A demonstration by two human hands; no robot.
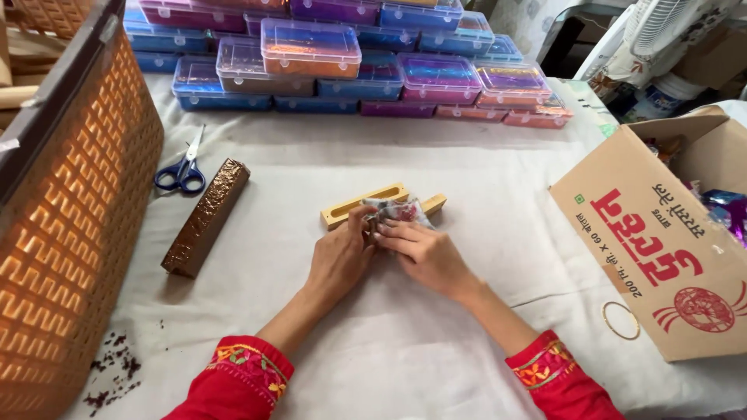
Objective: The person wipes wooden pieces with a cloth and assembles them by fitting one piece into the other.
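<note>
A small crumpled patterned wrapper (395, 211), white with red and grey, rests against a pale wooden slotted block (350, 207) in the middle of the cloth-covered table. My left hand (340, 257) pinches the wrapper's left side, fingertips touching the block. The wrapper's lower right edge is pressed by the fingers of my right hand (424, 255). Both hands meet over the wrapper and hide what is inside it. Red embroidered sleeves cover my forearms.
A long brown textured bar (205, 218) and blue-handled scissors (181, 170) lie to the left, beside an orange woven basket (70, 225). Stacked coloured plastic boxes (311, 48) line the far edge. An open cardboard carton (661, 233) sits right, with a thin ring (620, 320) near it.
</note>
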